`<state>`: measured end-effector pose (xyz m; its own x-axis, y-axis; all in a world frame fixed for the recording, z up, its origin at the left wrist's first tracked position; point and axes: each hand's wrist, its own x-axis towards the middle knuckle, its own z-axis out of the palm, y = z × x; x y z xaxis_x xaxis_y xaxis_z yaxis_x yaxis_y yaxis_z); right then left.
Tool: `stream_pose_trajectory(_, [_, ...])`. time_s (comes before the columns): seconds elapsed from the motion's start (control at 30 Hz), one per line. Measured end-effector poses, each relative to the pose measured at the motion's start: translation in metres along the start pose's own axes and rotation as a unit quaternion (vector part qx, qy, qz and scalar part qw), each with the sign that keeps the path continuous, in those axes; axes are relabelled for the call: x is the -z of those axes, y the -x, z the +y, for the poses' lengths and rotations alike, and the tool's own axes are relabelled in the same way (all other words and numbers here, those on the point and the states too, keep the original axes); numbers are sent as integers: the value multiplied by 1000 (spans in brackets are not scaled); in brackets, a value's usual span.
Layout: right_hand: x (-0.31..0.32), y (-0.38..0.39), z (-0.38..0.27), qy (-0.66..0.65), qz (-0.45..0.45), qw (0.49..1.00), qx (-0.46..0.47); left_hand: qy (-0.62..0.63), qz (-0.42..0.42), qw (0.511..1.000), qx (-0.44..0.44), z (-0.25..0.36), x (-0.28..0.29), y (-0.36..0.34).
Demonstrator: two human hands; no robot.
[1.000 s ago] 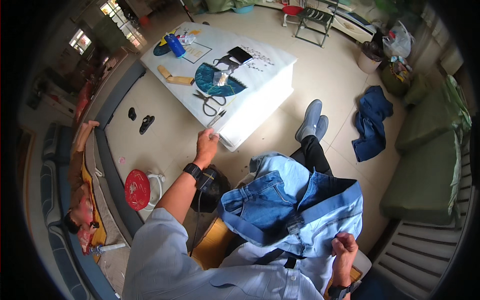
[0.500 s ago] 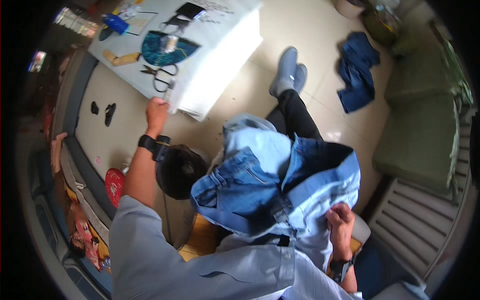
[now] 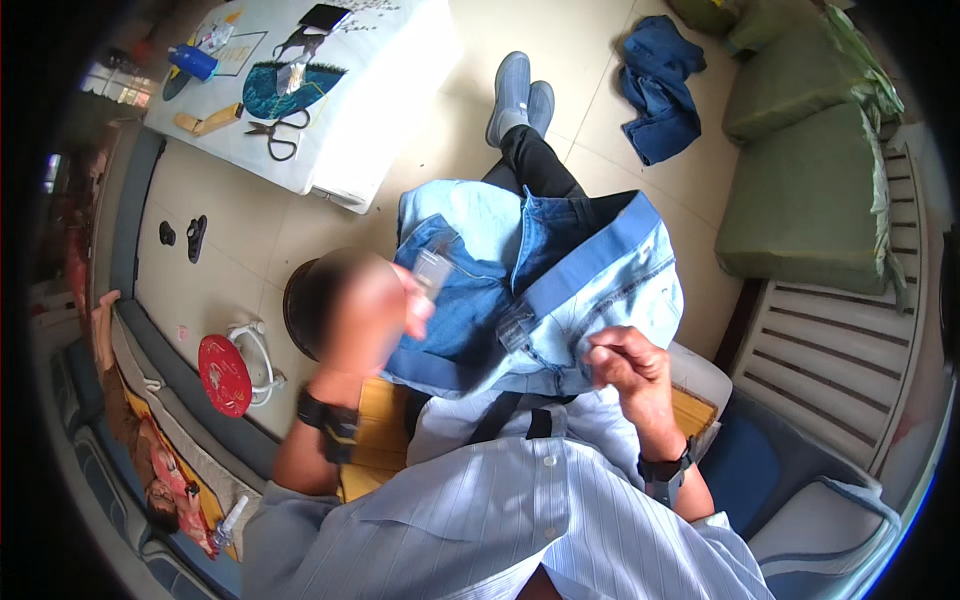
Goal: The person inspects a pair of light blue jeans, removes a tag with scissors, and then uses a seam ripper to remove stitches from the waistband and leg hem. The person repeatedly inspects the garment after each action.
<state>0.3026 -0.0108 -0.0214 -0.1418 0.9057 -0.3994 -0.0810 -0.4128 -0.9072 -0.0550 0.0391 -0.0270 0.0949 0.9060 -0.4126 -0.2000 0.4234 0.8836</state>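
Observation:
Across my lap lies a pair of blue jeans [image 3: 590, 270], partly turned so that the pale inner side and the waistband show. My left hand [image 3: 372, 315], smeared by motion, is over the jeans' left side. Its fingers grip a small clear plastic case [image 3: 432, 272], whose contents I cannot make out. At the right edge of the waistband is my right hand [image 3: 632, 370], fingers pinched together beside the pale denim. Whether anything thin sits in that pinch is too small to tell. Both wrists wear black bands.
A white-covered table [image 3: 350, 150] at upper left carries black scissors [image 3: 280, 132], a yellowish folded tool [image 3: 208, 120] and a blue bottle [image 3: 193, 62]. More denim [image 3: 660, 90] lies on the floor. A red round stool [image 3: 224, 375] and a reclining person [image 3: 170, 480] are left; green cushions [image 3: 800, 200] right.
My left hand has come back from the table's near corner to the jeans, bringing the small plastic case. My right hand has lifted slightly and moved left. The view has shifted.

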Motion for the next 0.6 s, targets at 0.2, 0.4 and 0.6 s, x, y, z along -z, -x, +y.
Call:
stream_pose_trajectory(0.2, [-31, 5, -1, -5, -103, 994, 35, 23, -130, 989, 64, -50, -100, 46])
stream_pose_trajectory(0.4, [-22, 16, 23, -165, -74, 982, 61, -24, -142, 989, 13, -54, -128, 59])
stream_pose_trajectory(0.6, [6, 28, 7, -202, -59, 977, 25, -153, 4, 985, -78, -40, -80, 21])
